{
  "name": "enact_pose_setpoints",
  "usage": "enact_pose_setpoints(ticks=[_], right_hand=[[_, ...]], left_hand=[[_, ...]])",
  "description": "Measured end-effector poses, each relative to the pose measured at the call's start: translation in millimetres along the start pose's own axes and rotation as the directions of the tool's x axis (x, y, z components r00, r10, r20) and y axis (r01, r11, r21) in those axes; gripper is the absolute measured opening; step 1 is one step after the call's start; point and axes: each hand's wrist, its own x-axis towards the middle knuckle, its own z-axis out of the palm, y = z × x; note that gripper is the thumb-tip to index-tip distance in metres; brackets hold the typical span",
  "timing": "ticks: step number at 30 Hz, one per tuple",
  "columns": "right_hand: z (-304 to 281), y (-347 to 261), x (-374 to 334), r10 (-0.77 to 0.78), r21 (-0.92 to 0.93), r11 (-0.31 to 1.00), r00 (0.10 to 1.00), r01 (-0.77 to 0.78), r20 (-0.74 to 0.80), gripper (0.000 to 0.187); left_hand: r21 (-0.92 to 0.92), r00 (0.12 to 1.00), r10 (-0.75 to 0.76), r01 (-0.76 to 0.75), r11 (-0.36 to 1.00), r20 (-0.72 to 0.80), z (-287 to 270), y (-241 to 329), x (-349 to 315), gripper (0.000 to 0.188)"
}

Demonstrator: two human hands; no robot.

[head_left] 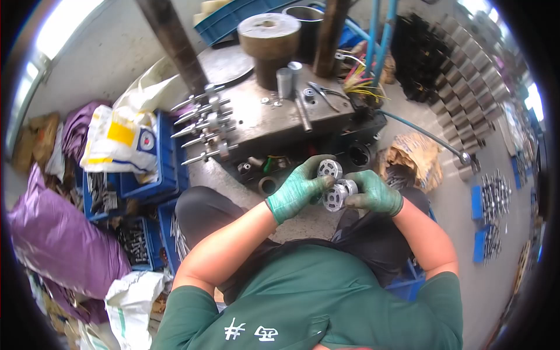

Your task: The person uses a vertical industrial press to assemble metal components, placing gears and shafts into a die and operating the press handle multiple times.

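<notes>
Both my hands wear green work gloves and meet in front of the metal bench. My left hand (pixel 302 189) is closed round a round silver metal disc with holes (pixel 330 169), its thumb at the lower rim. My right hand (pixel 376 193) pinches a second round metal piece (pixel 334 198), with holes in its face and a further rim behind it. I cannot tell whether that rim belongs to the same piece. The two pieces sit close together, the left one a little farther away. My left fingertips are partly hidden behind the discs.
The press bench (pixel 251 116) carries a thick round block (pixel 268 35), small cylinders (pixel 284 83), a rod (pixel 303 114) and pliers (pixel 324 96). Shafts with round parts (pixel 210 125) line its left edge. Blue crates (pixel 166 157) and a purple sack (pixel 64 227) lie left; stacked metal cylinders (pixel 466 81) stand right.
</notes>
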Motion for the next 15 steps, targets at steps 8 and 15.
enact_pose_setpoints(ticks=[8,15], right_hand=[[49,57,79,0.088,0.13,0.986,0.99,-0.102,0.108,0.043],[54,37,84,0.036,0.006,0.999,0.975,-0.038,0.221,0.046]], left_hand=[[0.339,0.91,-0.237,0.354,0.872,-0.34,-30,-41,-9,0.045],[0.441,0.895,-0.188,0.371,0.817,-0.404,-26,-31,-11,0.047]])
